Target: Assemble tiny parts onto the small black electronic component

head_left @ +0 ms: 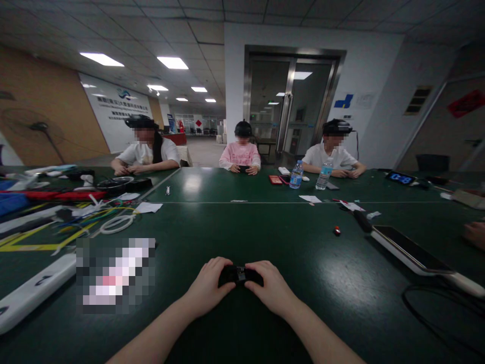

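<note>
A small black object (241, 274) with a greyish middle part lies between my two hands, low in the centre of the head view, over the dark green table (235, 227). My left hand (210, 284) is curled round its left end, thumb below and fingers above. Round the right end my right hand (271, 286) is closed in the same way. The fingertips of the two hands are a short distance apart, and the middle of the object shows between them. What exactly the object is, I cannot make out.
Cables (118, 224) and a white power strip (38, 292) lie left. A phone-like device (413, 248) and black cable lie right. A small red item (337, 231) is nearer the centre. Two bottles (296, 175) stand farther back. Three people sit across the table; another hand shows far right.
</note>
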### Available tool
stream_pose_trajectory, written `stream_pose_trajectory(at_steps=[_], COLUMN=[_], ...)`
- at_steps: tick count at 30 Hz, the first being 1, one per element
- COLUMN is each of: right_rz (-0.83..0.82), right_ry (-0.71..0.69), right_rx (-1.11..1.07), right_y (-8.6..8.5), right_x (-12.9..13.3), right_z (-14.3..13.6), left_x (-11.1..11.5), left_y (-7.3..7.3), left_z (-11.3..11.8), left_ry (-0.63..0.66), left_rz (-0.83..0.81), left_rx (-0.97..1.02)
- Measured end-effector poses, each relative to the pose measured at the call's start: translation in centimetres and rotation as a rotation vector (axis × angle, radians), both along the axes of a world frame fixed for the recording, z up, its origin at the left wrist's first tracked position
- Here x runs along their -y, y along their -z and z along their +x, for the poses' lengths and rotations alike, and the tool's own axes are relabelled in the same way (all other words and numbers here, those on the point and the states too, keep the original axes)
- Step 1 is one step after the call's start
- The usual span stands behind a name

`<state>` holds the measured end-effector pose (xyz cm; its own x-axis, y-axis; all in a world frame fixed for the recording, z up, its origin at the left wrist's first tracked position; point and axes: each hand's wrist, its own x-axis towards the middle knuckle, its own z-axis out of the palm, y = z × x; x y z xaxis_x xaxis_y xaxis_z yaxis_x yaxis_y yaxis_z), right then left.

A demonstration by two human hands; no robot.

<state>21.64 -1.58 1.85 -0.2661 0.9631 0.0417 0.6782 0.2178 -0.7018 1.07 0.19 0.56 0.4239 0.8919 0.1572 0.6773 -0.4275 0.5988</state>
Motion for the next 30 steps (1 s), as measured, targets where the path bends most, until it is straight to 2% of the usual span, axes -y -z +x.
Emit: stream_pose_trajectory(at_steps=[7, 15, 23, 30], right_rz=[0.017, 0.076, 0.079, 0.080], right_ry=[-0.003, -0.044, -0.065, -0.062], right_rx=[-0.006, 0.061, 0.065, 0.052], right_y=[0.8, 0.0, -0.1, 0.0], right_x=[-0.1, 0.1, 0.0, 0.0], right_z=[0.2, -0.6, -0.7, -0.6], left_x=[0.3, -0.1, -0.1, -0.3], left_y=[-0.9, 0.1, 0.0, 0.6], left_z=[0.2, 0.1, 0.1, 0.1], left_ry=[0.010, 0.040, 0.048, 0.042], left_rz=[-0.054, 0.016, 0.012, 0.033], left_rx=[-0.041, -0.044, -0.053, -0.057])
